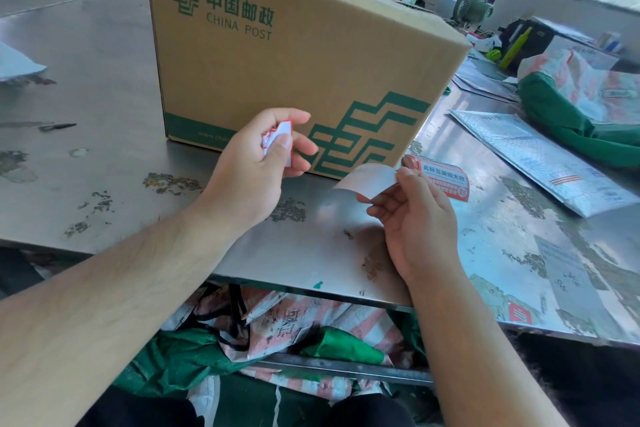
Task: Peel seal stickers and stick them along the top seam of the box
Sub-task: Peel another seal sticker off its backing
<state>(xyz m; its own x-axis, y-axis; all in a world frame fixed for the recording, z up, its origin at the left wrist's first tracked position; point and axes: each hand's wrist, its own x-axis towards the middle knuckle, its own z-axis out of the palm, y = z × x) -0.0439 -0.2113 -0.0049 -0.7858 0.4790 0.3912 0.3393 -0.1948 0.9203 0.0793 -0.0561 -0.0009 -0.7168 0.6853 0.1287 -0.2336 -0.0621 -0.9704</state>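
Observation:
A brown China Post cardboard box [277, 55] with green print stands on the metal table [104, 87]; red-and-white stickers run along its top at the far edge. My left hand [256, 163] is in front of the box's lower face and pinches a red-edged white seal sticker [282, 139] between thumb and fingers. My right hand [412, 215] is to the right and lower, and pinches a curled white backing strip [367, 180]. Behind that hand a red-and-white seal sticker [446, 177] with printed characters shows, partly hidden by the fingers.
Silver padded mailers [540, 156] and a green-and-striped woven bag [581, 104] lie on the table at the right. A small fan [472, 3] and clutter stand behind. More woven bags [277, 329] are piled under the table edge. A dark tool [57, 126] lies at the left.

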